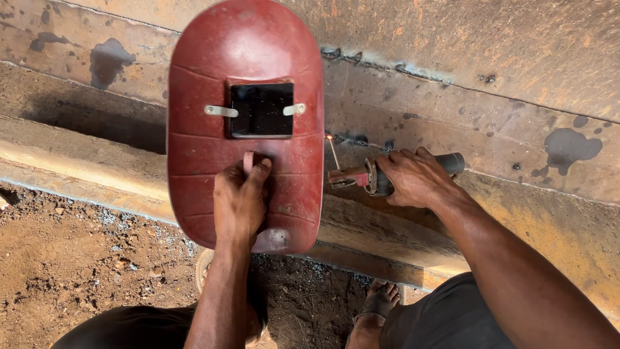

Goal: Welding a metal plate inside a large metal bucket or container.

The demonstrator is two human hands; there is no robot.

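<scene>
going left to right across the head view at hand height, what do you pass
bare dirt ground → left hand gripping the handle of the red welding shield → welding rod with its glowing tip at the seam → electrode holder → right hand → rusty steel plate

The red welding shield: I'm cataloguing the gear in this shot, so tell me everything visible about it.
The red welding shield is an oval hand-held panel, seen from its back, with worn paint and horizontal ridges. A dark rectangular window sits near its middle, held by two metal clips. The left hand grips its handle and holds it upright before the rusty steel plate. A pale scuffed patch marks its lower edge.
</scene>
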